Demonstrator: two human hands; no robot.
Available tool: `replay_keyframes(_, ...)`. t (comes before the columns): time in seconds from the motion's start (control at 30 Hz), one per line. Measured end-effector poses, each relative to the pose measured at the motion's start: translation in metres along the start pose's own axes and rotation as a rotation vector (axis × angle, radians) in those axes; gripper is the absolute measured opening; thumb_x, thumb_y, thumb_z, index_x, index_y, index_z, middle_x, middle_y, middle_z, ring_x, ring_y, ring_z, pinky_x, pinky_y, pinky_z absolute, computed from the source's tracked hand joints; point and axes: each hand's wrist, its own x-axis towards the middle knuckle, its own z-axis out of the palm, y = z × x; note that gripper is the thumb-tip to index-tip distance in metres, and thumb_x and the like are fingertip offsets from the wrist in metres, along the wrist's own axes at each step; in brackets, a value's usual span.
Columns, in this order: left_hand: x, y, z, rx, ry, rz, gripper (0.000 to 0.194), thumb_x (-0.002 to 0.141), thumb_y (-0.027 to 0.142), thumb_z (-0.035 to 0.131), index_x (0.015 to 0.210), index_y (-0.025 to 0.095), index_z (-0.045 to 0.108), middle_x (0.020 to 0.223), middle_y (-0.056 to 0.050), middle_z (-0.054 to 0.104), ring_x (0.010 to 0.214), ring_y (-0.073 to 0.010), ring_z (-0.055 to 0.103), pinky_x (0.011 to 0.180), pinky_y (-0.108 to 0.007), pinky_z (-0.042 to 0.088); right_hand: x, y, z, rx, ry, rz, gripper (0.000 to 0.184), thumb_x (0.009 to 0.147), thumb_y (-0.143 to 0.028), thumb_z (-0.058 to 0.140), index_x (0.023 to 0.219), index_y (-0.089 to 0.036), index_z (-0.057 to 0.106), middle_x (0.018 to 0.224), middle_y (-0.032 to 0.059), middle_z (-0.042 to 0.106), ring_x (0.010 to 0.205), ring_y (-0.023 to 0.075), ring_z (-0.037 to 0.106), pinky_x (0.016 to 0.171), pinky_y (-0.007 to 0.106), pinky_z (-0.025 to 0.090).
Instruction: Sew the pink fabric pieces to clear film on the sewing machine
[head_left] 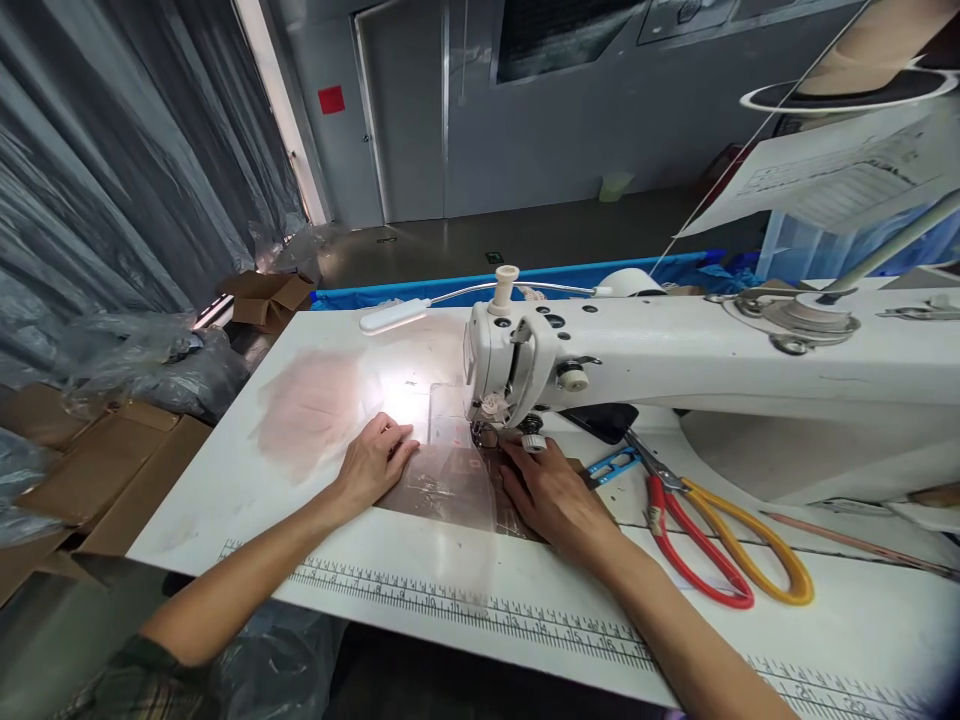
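A white sewing machine (pixel 675 350) stands on a white table (pixel 247 500). Under its needle lies a clear plastic sheet over brownish fabric (pixel 450 485). My left hand (pixel 373 462) lies flat on the sheet's left edge, fingers stretched out toward the needle. My right hand (pixel 551 490) presses flat on the fabric just right of the presser foot, fingertips close to the needle. Neither hand grips anything.
Red-and-yellow scissors (pixel 712 540) and blue thread snips (pixel 611 465) lie right of my right hand. A lamp (pixel 394 316) lights the needle area. A ruler strip (pixel 465 605) runs along the table's front edge. Cardboard boxes (pixel 112 460) and plastic bags sit at the left.
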Motion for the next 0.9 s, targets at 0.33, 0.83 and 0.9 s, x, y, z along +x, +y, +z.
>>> replay_keyframes(0.33, -0.001, 0.019, -0.03, -0.945, -0.048, -0.352, 0.038, 0.081, 0.05, 0.067, 0.087, 0.017, 0.05, 0.083, -0.006, 0.07, 0.079, -0.0177, 0.067, 0.07, -0.026, 0.05, 0.005, -0.006, -0.015, 0.303, -0.019, 0.261, 0.035, 0.091, -0.035, 0.042, 0.098, -0.017, 0.071, 0.087, 0.0099, 0.066, 0.069, 0.02, 0.063, 0.064, 0.033, 0.052)
replay_keyframes(0.83, -0.048, 0.096, -0.079, -1.117, -0.624, -0.318, 0.036, 0.089, 0.05, 0.058, 0.09, 0.014, 0.052, 0.077, -0.005, 0.067, 0.058, -0.009, 0.062, 0.05, -0.015, 0.045, 0.01, -0.065, -0.05, 1.472, -0.659, -0.048, 0.069, 0.08, -0.066, 0.057, 0.131, -0.019, 0.053, 0.108, 0.0105, 0.066, 0.096, 0.02, 0.064, 0.086, 0.036, 0.052)
replay_keyframes(0.9, -0.048, 0.084, -0.085, -1.122, -0.549, -0.371, 0.038, 0.089, 0.053, 0.055, 0.094, 0.016, 0.049, 0.08, -0.004, 0.065, 0.057, -0.0119, 0.064, 0.045, -0.018, 0.048, 0.004, -0.061, -0.045, 1.534, -0.917, 0.073, 0.068, 0.074, -0.061, 0.068, 0.124, -0.018, 0.057, 0.09, 0.0054, 0.067, 0.071, 0.0124, 0.063, 0.065, 0.026, 0.054)
